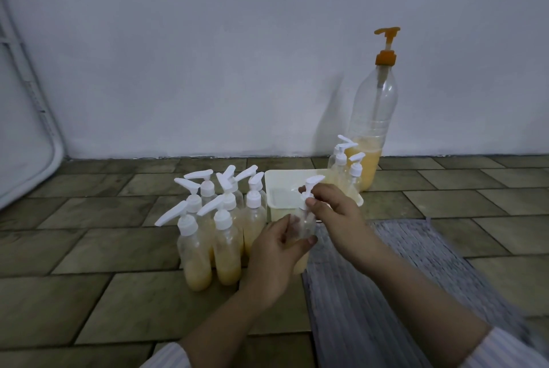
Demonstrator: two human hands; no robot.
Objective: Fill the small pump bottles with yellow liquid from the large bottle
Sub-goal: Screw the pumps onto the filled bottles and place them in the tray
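I hold one small clear pump bottle (304,226) upright just above the floor, with some yellow liquid at its bottom. My left hand (274,254) wraps its body from the left. My right hand (335,213) pinches its white pump cap (310,189) at the neck. The large clear bottle (370,130) with an orange pump stands by the wall at the right, yellow liquid filling roughly its lower third. Several small bottles (219,225) with white pumps and yellow liquid stand clustered to the left. Two more small bottles (347,171) stand in front of the large bottle.
A pale plastic tray (285,198) sits on the tiled floor behind the held bottle. A grey striped mat (386,278) lies under my right forearm. A white wall runs along the back; a white rounded frame (32,142) leans at the far left.
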